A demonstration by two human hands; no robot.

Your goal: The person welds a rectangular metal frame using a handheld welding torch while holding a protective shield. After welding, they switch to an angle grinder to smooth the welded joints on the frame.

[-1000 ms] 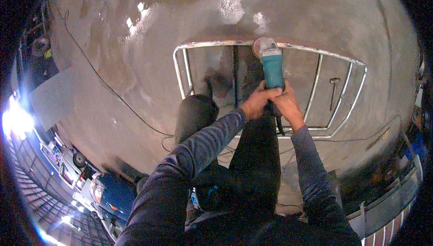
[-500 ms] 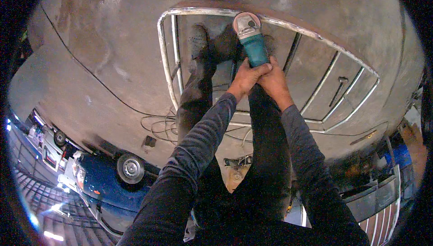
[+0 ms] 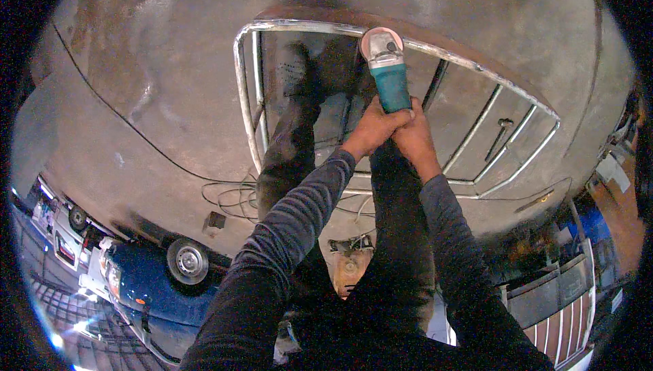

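Note:
Both of my hands are wrapped round the rear body of a teal angle grinder [image 3: 391,85], with its grey metal head and reddish round disc pointing away from me. My left hand [image 3: 376,126] closes on it from the left. From the right, my right hand [image 3: 415,136] closes round the same body, the two hands touching. The disc sits at the far top rail of a welded metal tube frame [image 3: 299,26] lying on the floor. Whether the disc touches the rail, I cannot tell. Several bars cross the frame, and my legs reach over it.
A hammer [image 3: 498,138] lies within the frame's right part. A black cable [image 3: 102,99] runs along the floor to loose coils [image 3: 231,197]. At lower left stands a dark blue vehicle [image 3: 153,269]. A wooden piece [image 3: 350,272] lies between my legs.
The grinder and both hands have shifted slightly right and lower in the picture, the disc moving a little along the top rail. The whole view has also shifted a little.

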